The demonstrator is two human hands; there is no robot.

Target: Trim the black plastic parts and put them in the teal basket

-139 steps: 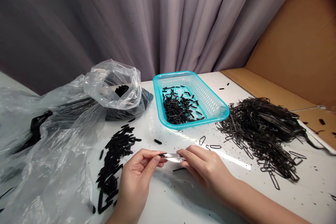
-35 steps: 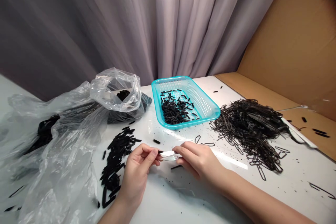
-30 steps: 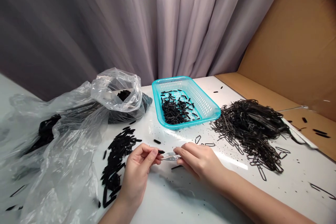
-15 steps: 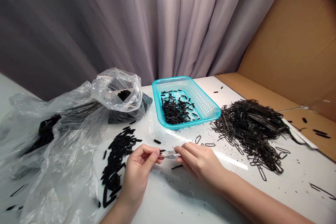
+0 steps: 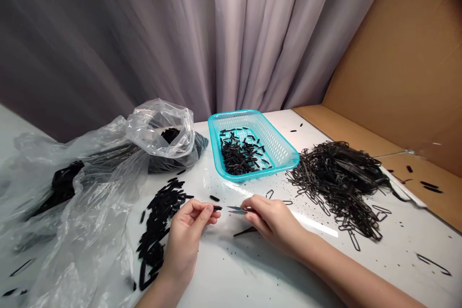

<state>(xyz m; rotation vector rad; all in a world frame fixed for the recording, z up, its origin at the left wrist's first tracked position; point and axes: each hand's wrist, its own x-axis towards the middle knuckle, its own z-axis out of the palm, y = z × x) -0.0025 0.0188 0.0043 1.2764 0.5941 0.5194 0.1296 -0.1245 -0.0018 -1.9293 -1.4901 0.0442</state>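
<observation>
Fingers [image 5: 207, 211] of the left hand [image 5: 184, 238] are closed in a pinch on one black piece [image 5: 218, 208], its end poking out past the fingertips. Across a small gap, I see the right hand [image 5: 276, 216] curled around one pair of snips [image 5: 241, 210], blades slightly parted and clear of the piece; the hand hides their handles. One loose piece [image 5: 214, 198] lies just beyond the left fingertips, one thin strip [image 5: 244, 232] beneath the right hand. I count one blue basket [image 5: 221, 172] ahead, its black pieces overlapping too much to number. So does the pile [image 5: 159, 219] beside the left hand, partly covered by that wrist. On the right, a heap of thin loops [image 5: 335, 173] crowds the basket's corner; leftward, one open plastic bag [image 5: 159, 108] sprawls over the table [image 5: 216, 279].
</observation>
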